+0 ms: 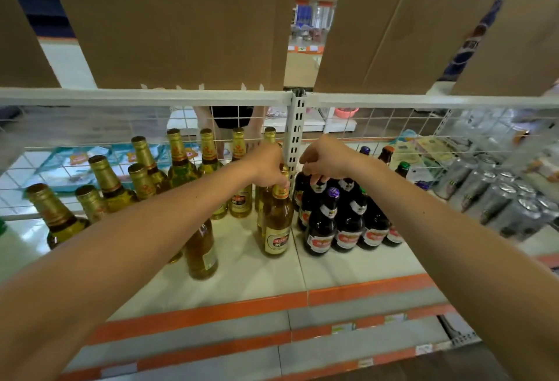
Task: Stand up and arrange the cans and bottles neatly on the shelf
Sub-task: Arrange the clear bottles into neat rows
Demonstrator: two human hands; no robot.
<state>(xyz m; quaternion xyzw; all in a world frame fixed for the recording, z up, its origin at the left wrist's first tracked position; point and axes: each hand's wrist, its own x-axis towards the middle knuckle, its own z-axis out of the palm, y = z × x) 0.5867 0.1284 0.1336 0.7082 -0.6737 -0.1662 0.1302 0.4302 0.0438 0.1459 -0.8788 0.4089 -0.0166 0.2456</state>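
Note:
Several golden beer bottles with gold foil necks stand on the white shelf at left and centre. My left hand grips the neck of one golden bottle beside the shelf's upright post. To the right of the post stands a cluster of dark bottles with red-and-white labels. My right hand pinches the top of a dark bottle in the back of that cluster. Silver cans are stacked in rows at the far right.
A white slotted post splits the shelf in two, with a wire grid back panel behind the bottles. Brown cardboard sheets stand on the shelf above. Another person's legs show through the grid. Orange-edged lower shelves lie below.

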